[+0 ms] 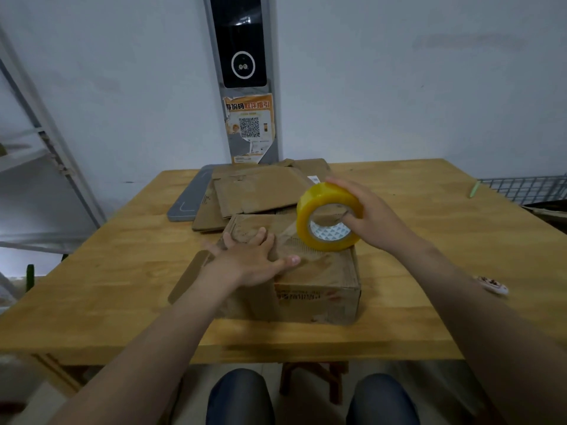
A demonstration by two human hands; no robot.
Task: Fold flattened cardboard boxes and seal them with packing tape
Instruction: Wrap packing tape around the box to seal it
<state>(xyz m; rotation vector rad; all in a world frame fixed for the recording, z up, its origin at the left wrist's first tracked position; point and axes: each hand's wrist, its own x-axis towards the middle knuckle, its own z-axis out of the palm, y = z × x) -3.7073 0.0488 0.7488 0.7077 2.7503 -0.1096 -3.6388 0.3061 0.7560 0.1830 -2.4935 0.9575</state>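
A folded brown cardboard box (319, 286) stands on the wooden table (414, 256) in front of me. My left hand (251, 259) presses flat on the box's top, fingers spread. My right hand (365, 216) grips a yellow roll of packing tape (328, 216), thumb through its core, just above the top's right part. A clear strip of tape (288, 231) runs from the roll down to the box top near my left fingers. One brown side flap (190, 276) sticks out at the box's left.
A stack of flattened cardboard boxes (260, 191) lies behind the box, beside a grey flat device (190, 194). A small round sticker (491, 285) lies on the table at right, a green pen (474, 188) and a wire rack (527, 188) farther back. Metal shelving (40, 167) stands left.
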